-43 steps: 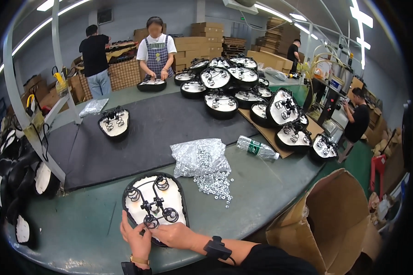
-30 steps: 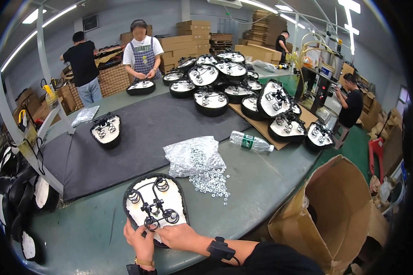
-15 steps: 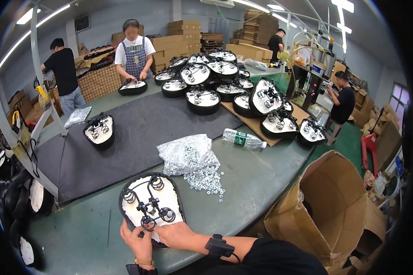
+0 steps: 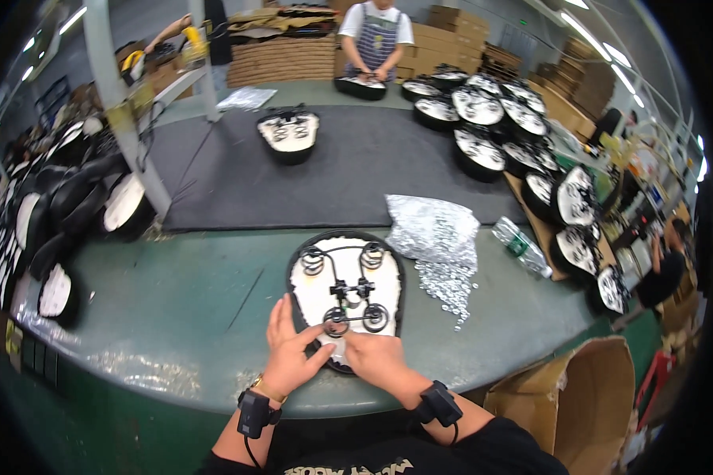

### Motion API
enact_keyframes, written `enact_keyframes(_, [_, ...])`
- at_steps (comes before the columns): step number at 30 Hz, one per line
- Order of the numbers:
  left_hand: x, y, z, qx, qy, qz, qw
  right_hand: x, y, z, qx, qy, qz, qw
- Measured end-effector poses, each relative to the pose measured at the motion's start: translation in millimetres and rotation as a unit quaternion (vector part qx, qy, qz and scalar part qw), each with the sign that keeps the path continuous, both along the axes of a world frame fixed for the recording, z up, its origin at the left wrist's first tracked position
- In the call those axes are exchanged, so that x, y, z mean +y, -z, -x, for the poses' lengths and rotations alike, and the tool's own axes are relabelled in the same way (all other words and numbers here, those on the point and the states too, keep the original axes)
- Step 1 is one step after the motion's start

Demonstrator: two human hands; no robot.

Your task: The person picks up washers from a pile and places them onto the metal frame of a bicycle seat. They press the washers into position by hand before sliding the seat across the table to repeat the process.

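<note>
An upside-down bicycle saddle (image 4: 315,297) with a white underside, black rim and black coil-spring frame lies before me on the green table. My left hand (image 4: 291,356) rests along its left edge with fingers spread, thumb and forefinger close to the lower left spring (image 4: 336,321). On the saddle's near end, my right hand (image 4: 376,362) is closed, its fingertips bunched beside that same spring. Whatever those fingertips pinch is hidden. Right of the saddle, a clear plastic bag (image 4: 428,222) spills a heap of small metal nuts (image 4: 445,289).
A plastic bottle (image 4: 523,247) lies right of the nuts. Another saddle (image 4: 290,134) sits on the dark mat (image 4: 356,170); many more are piled at far right. A co-worker (image 4: 374,39) handles a saddle across the table. A metal post (image 4: 123,103) stands left, a cardboard box (image 4: 566,396) at lower right.
The view has swung left, so the saddle sits nearer the middle. My left hand's fingers have spread from the near left rim; my right hand stays by the lower spring.
</note>
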State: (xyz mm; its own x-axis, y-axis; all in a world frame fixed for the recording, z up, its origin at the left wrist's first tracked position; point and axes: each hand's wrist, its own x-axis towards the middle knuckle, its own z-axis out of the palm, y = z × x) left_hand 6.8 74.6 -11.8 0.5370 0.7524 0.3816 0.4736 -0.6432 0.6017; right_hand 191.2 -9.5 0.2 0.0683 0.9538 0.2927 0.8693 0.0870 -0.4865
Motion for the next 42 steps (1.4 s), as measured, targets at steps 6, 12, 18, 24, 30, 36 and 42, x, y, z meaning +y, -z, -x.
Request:
enact_keyframes(6, [-17, -12, -2, 0.079, -0.046, -0.131, 0.987, 0, -2, -2, 0.020, 0.011, 0.011, 1.000])
enact_keyframes(12, [-33, -2, -12, 0.092, -0.073, -0.156, 0.981, 2, -6, -6, 0.024, -0.005, 0.016, 1.000])
enact_keyframes(18, [-34, -4, -17, 0.114, -0.059, -0.157, 0.979, 0, 1, -7, 0.043, -0.013, -0.044, 0.998])
enact_keyframes(24, [-41, -5, -21, 0.142, -0.072, -0.136, 0.978, 3, -2, -1, -0.031, -0.009, -0.051, 0.998])
enact_keyframes(30, [-44, 0, -21, 0.151, -0.074, -0.123, 0.978, -2, 4, -2, 0.000, -0.030, -0.126, 0.992])
enact_keyframes(36, [-46, -1, -22, 0.156, -0.073, -0.107, 0.979, -4, 4, -4, -0.013, -0.033, -0.119, 0.992])
enact_keyframes(42, [-43, 1, -24, 0.185, -0.086, -0.136, 0.969, 1, 1, -5, -0.028, -0.019, -0.099, 0.995])
